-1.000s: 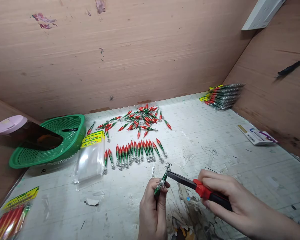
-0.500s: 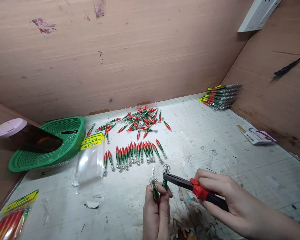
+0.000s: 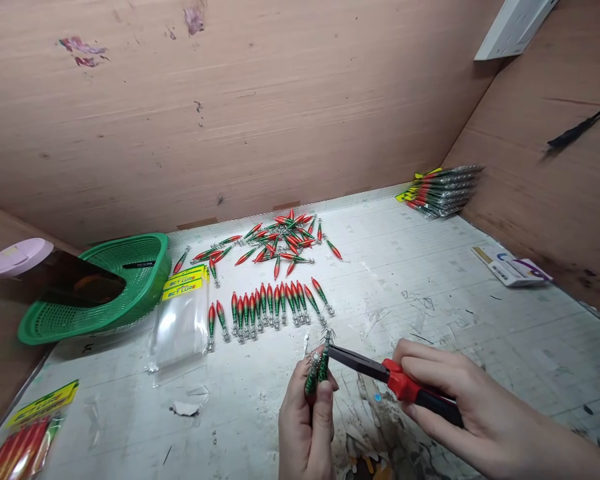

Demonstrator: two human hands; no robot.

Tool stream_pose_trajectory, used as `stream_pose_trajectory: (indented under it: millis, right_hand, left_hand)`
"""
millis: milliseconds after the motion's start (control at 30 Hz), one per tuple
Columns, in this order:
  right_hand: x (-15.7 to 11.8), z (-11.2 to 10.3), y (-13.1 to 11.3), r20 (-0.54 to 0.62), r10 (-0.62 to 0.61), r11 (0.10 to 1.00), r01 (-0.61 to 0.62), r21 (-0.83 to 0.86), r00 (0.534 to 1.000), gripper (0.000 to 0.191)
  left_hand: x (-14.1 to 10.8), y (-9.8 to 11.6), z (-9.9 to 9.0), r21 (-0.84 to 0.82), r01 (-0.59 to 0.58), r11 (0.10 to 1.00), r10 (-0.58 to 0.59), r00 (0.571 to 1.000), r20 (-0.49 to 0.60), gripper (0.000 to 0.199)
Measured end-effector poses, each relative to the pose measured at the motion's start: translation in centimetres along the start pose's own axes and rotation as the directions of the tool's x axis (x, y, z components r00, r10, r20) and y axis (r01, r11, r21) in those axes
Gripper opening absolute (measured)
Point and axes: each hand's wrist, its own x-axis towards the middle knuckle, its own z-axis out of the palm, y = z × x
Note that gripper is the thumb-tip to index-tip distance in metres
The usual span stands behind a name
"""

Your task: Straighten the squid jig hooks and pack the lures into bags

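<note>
Two green fishing lures (image 3: 323,369) with crowns of metal hooks stand side by side in my left hand (image 3: 307,420), pinched between thumb and fingers with the hooks pointing up. My right hand (image 3: 455,400) is wrapped round the red and black handles of a pair of pliers (image 3: 363,362). The jaw tips of the pliers reach the right-hand lure just below its hooks; whether they clamp it I cannot tell. Beyond my hands, several red and green lures (image 3: 276,303) lie in a row, hooks toward me. A loose heap of similar lures (image 3: 285,240) lies behind them.
Clear bags with yellow headers (image 3: 180,327) lie beside a green basket (image 3: 145,293) holding a dark bottle with a pink lid (image 3: 25,257). Packed lures sit at the front left (image 3: 25,440) and in a back-right stack (image 3: 445,191). A card packet (image 3: 510,267) lies right.
My left hand has shifted slightly left, bringing the two lures closer together. The pliers' tips have moved a little left and sit lower on the right-hand lure.
</note>
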Motion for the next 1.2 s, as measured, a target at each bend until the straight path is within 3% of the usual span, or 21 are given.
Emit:
stream_pose_trajectory:
  millis: [367,600,733,867,1200]
  right_hand:
    - [0.0,0.1,-0.1,0.077,0.01,0.997,-0.004,-0.076,0.997,0.014]
    - [0.3,0.6,0.4,0.024,-0.032,0.997,0.034,-0.075,0.999,0.013]
    - [0.3,0.3,0.1,0.018,-0.018,0.999,0.019,-0.041,1.0,0.012]
    - [0.1,0.0,-0.3,0.093,0.052,0.998,-0.05,-0.032,0.994,0.014]
    - [0.1,-0.2,-1.4,0.12,0.139,0.99,-0.136,-0.036,0.983,0.015]
  left_hand:
    - [0.0,-0.1,0.6,0.221,-0.224,0.949,0.246,0.966,-0.079,0.041]
    - [0.2,-0.3,0.4,0.176,-0.135,0.975,0.152,0.985,-0.084,0.044]
    - [0.3,0.3,0.2,0.161,-0.162,0.973,0.178,0.98,-0.09,0.041]
    - [0.4,0.7,-0.1,0.143,-0.161,0.977,0.173,0.982,-0.078,0.04]
    - [0.4,-0.4,-0.1,0.237,-0.19,0.953,0.21,0.975,-0.066,0.043]
